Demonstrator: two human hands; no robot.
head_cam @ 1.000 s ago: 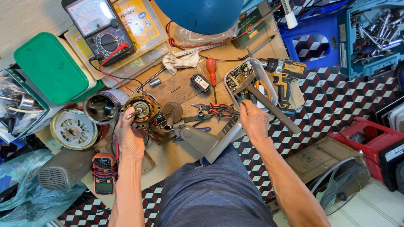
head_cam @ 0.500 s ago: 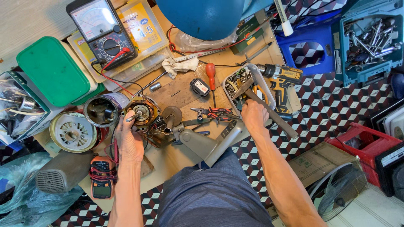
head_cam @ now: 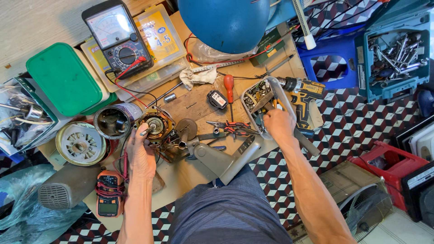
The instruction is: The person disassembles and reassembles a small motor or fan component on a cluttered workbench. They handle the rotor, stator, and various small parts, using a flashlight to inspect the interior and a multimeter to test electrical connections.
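The left hand [head_cam: 141, 156] clamps on the motor [head_cam: 155, 126] at the near left of the counter [head_cam: 199, 106]. The right hand [head_cam: 279, 124] reaches into the parts tray [head_cam: 264, 105], fingers curled, seemingly gripping 1 tool. Farther back sits a multimeter [head_cam: 118, 38].

Bright, even daylight falls on my table [head_cam: 190, 176], and the shadows under my hands stay soft and short. A mild sheen sits on the blue dome [head_cam: 226, 20] at the far edge. Everything looks sharp; the corners bend slightly from the wide lens.
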